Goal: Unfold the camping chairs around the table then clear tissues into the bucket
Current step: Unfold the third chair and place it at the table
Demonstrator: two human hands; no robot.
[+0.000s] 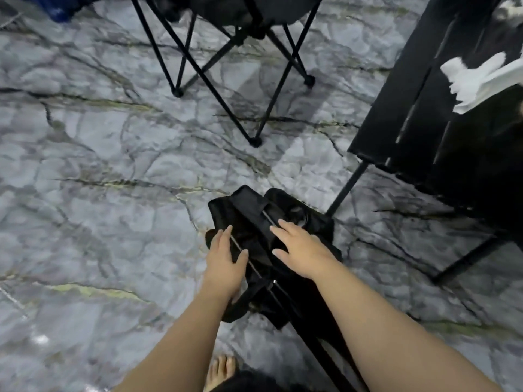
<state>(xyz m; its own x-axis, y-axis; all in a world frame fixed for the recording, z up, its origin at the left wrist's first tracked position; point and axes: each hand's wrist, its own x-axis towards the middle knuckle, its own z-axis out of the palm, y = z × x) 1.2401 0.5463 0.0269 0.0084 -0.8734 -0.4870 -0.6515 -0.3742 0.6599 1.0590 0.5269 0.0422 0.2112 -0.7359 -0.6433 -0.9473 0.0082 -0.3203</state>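
Starting on the folded chair [249,205] beside the tabletop [396,114]
Left hand [223,264] and right hand [302,253] are resting with flat fingers [222,239], gripping nothing; opening struts could be pinching them.

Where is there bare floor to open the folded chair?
Widest bare patch: grey marble-patterned floor left of the folded black camping chair, short of the unfolded black chair. Crowded on the right: black slatted table and its legs.
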